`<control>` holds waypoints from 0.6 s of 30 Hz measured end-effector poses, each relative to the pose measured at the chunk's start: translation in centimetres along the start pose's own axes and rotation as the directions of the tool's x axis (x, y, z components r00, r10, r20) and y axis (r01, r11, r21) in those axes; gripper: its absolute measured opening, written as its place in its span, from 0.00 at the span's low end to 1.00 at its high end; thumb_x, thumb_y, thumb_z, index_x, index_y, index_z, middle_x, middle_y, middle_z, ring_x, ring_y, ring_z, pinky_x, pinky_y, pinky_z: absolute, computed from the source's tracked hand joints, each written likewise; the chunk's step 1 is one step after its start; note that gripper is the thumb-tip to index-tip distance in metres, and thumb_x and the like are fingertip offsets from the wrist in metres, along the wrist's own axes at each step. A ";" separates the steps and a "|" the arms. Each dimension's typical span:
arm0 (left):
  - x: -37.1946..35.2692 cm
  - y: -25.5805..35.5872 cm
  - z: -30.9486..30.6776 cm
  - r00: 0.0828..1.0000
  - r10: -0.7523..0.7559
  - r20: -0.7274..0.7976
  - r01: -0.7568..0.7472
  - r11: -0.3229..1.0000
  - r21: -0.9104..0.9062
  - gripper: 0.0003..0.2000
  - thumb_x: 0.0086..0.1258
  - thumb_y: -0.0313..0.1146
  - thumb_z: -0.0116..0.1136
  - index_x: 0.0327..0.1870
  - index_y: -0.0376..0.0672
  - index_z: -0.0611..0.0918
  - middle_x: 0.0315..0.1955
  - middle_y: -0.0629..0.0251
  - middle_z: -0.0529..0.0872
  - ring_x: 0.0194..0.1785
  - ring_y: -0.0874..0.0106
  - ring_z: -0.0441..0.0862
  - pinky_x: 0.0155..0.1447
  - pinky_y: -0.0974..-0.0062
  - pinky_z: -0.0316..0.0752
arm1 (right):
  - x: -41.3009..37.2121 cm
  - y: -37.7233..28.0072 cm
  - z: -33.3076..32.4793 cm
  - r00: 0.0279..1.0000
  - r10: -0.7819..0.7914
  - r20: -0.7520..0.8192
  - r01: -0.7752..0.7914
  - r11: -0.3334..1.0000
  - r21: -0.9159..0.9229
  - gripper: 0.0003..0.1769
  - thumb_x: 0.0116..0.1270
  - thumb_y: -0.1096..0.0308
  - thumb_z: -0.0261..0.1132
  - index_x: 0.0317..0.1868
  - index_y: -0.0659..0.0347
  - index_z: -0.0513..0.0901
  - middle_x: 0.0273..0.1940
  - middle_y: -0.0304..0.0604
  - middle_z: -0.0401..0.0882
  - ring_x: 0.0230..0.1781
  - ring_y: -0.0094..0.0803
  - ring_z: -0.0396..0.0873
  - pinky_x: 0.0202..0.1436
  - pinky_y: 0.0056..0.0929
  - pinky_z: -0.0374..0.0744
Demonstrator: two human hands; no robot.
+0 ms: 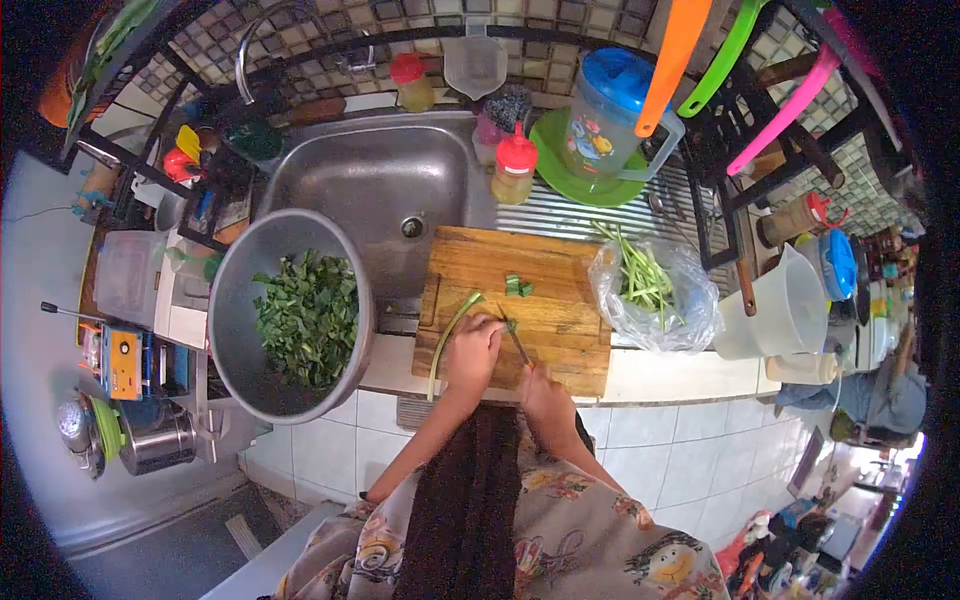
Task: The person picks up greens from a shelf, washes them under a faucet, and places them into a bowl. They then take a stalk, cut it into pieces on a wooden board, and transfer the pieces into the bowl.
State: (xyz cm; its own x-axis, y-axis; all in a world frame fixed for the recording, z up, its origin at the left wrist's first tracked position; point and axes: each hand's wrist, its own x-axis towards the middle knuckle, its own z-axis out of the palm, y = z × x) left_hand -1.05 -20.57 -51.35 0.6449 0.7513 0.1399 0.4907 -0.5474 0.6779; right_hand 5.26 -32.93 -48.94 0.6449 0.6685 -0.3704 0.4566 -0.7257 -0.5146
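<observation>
Head view only. We see the left hand (pixel 472 350) in the centre of the frame, fingers curled down, pinning a long green stalk (pixel 455 325) flat on the wooden cutting board (pixel 540 270). The right hand (pixel 548 395), just below and right of it, is closed round the handle of a knife (pixel 517 343) whose blade points up-frame beside the left fingers.

Progress, as we judge it: well underway. The big metal bowl (pixel 225 300) at left of the board holds a heap of chopped leaves (pixel 305 320). A few cut pieces (pixel 518 287) lie on the board above the hands. The stalk under the hand looks mostly uncut, and the plastic bag (pixel 690 300) at right holds more whole stalks (pixel 640 275).

Around: sink (pixel 370 185) above the board, a red-capped bottle (pixel 515 165), a blue-lidded pitcher (pixel 608 110) on a green plate (pixel 550 165), a white jug (pixel 775 305) at far right. The bowl touches the board's left edge and the bag overlaps its right edge; the cutting area itself is unobstructed.
</observation>
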 end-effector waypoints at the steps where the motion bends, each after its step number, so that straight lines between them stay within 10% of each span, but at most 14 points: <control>1: 0.0 0.0 0.0 1.000 0.000 -0.013 0.000 1.000 -0.009 0.05 0.60 0.29 0.55 0.33 0.40 0.81 0.34 0.61 0.81 0.39 0.58 0.78 0.43 0.64 0.73 | 0.2 -0.1 0.2 1.000 0.002 -0.010 -0.002 0.999 -0.035 0.18 0.71 0.55 0.44 0.42 0.64 0.68 0.22 0.62 0.77 0.27 0.61 0.78 0.30 0.54 0.76; 18: 0.2 0.6 -0.6 1.000 -0.009 0.024 0.009 1.000 -0.019 0.10 0.62 0.35 0.56 0.44 0.46 0.79 0.38 0.60 0.80 0.41 0.58 0.79 0.43 0.63 0.74 | -4.5 3.4 -3.7 1.000 -0.011 0.020 0.016 0.959 -0.283 0.17 0.70 0.52 0.47 0.47 0.58 0.68 0.18 0.54 0.77 0.22 0.53 0.80 0.24 0.48 0.79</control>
State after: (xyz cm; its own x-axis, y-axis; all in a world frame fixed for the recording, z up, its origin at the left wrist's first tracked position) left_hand -1.00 -20.54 -50.47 0.6547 0.7469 0.1161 0.4852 -0.5331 0.6930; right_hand 6.16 -39.02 -46.15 0.6273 0.6796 -0.3803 0.6220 -0.7311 -0.2804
